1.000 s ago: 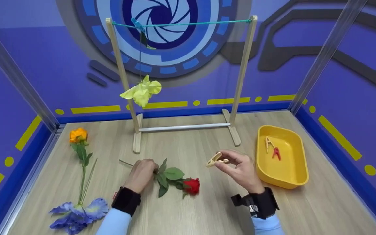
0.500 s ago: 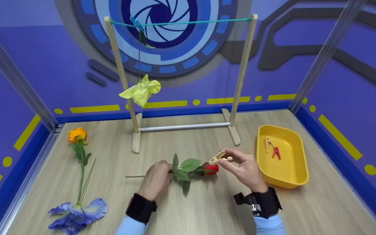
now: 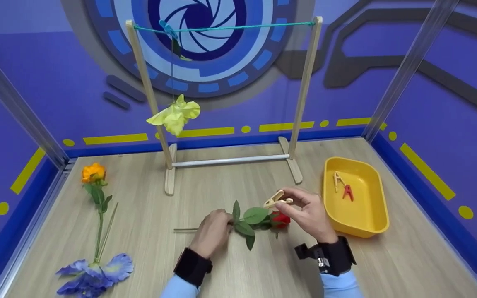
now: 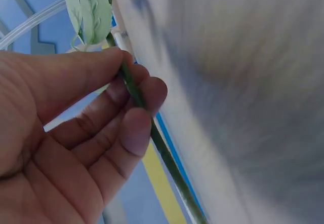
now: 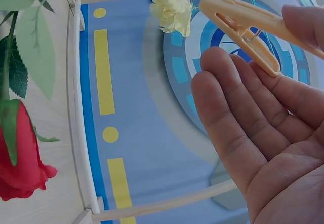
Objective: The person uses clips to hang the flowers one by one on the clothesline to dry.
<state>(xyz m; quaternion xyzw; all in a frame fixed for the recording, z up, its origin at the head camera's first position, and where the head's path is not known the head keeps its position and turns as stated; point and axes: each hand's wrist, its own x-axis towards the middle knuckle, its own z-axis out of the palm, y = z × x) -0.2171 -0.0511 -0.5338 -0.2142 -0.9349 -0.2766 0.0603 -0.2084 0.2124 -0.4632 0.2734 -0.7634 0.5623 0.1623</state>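
Observation:
My left hand [image 3: 213, 234] pinches the green stem [image 4: 169, 163] of a red rose between thumb and fingertips. The rose bloom [image 3: 280, 219] points right, with its leaves [image 3: 256, 215] between the bloom and the hand. In my right hand [image 3: 308, 211], thumb and forefinger pinch a pale yellow clothespin [image 5: 243, 29]; the other fingers are extended in the right wrist view. The clothespin sits just above the rose bloom in the head view. In the right wrist view the red rose [image 5: 23, 153] is at the left, apart from the clothespin.
A wooden rack [image 3: 306, 87] with a green cord [image 3: 238, 27] stands at the back. A yellow flower [image 3: 176, 115] hangs from it by a blue clothespin [image 3: 168, 30]. An orange flower [image 3: 94, 173] and a purple flower [image 3: 97, 275] lie left. A yellow tray [image 3: 369, 207] with clothespins is right.
My left hand has moved right along the table with the rose, bringing the bloom under the right hand. The right hand has shifted only slightly, still pinching the clothespin.

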